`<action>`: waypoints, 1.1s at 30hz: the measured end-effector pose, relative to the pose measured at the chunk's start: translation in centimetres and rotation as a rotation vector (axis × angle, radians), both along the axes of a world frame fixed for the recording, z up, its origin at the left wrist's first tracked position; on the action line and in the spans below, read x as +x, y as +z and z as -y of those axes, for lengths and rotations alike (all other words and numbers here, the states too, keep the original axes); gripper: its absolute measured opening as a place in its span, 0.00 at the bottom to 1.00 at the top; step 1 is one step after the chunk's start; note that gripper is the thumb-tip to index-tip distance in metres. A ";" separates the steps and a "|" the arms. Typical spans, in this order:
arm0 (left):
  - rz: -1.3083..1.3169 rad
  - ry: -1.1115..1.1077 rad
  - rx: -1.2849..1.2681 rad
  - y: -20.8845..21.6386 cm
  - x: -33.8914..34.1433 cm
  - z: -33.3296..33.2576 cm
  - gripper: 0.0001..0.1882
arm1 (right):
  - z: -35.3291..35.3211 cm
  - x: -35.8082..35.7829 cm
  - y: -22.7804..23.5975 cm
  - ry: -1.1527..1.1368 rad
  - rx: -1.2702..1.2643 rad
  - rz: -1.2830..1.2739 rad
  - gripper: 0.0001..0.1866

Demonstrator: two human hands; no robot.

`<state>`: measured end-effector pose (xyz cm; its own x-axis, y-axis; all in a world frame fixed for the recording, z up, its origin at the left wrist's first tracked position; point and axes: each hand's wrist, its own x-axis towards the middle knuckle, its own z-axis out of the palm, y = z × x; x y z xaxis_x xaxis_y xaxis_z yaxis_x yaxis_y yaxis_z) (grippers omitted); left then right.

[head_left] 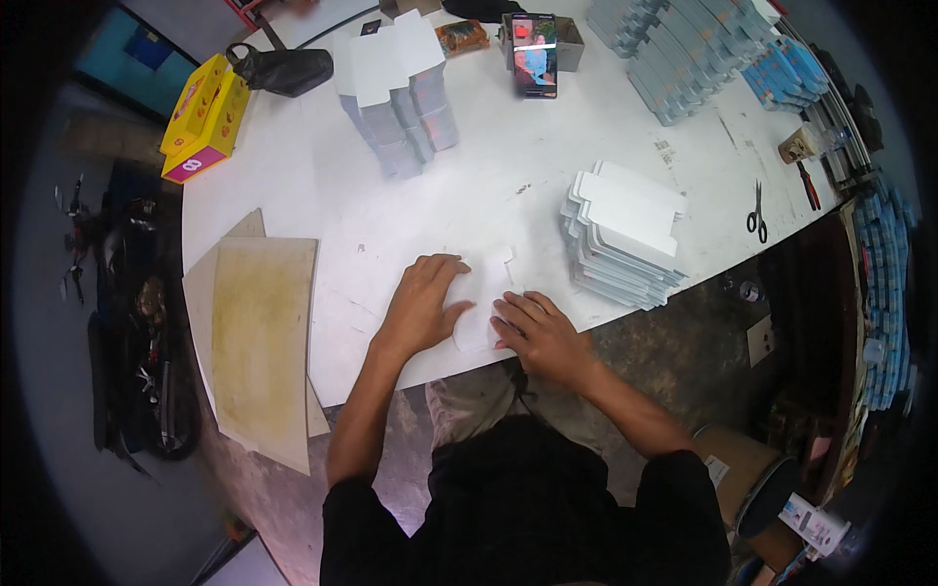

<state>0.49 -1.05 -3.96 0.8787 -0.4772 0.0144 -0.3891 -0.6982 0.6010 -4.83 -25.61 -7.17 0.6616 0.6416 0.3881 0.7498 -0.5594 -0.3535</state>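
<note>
A small white flat carton point(479, 317) lies near the front edge of the white table, between my two hands. My left hand point(422, 305) rests along the carton's left side, its fingers stretched forward and the thumb spread apart from them. On the right side, my right hand point(539, 335) has its fingers bent over the carton's edge, with the thumb close below them. The carton's right border is partly hidden under those fingers. Just to the right stands a stack of flat white cartons point(630, 210), their grey-blue sides showing along the edges.
A taller stack of cartons point(396, 73) is at the back, beside a propped phone point(534, 59). Brownish boards point(264, 342) overhang the table's left front edge. Scissors point(756, 213) lie at right. More carton stacks point(684, 54) fill the back right; a yellow box point(203, 117) stands far left.
</note>
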 end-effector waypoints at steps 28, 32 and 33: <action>-0.002 0.357 0.211 1.2 1.8 -0.2 0.60 | -4.9 6.8 3.0 -0.517 -0.091 -0.293 0.25; 0.055 0.287 0.224 2.6 1.5 0.3 0.61 | -5.0 7.0 2.4 -0.554 -0.088 -0.362 0.22; 0.011 0.300 0.226 1.7 1.0 0.0 0.62 | -5.1 6.6 1.9 -0.580 -0.066 -0.419 0.21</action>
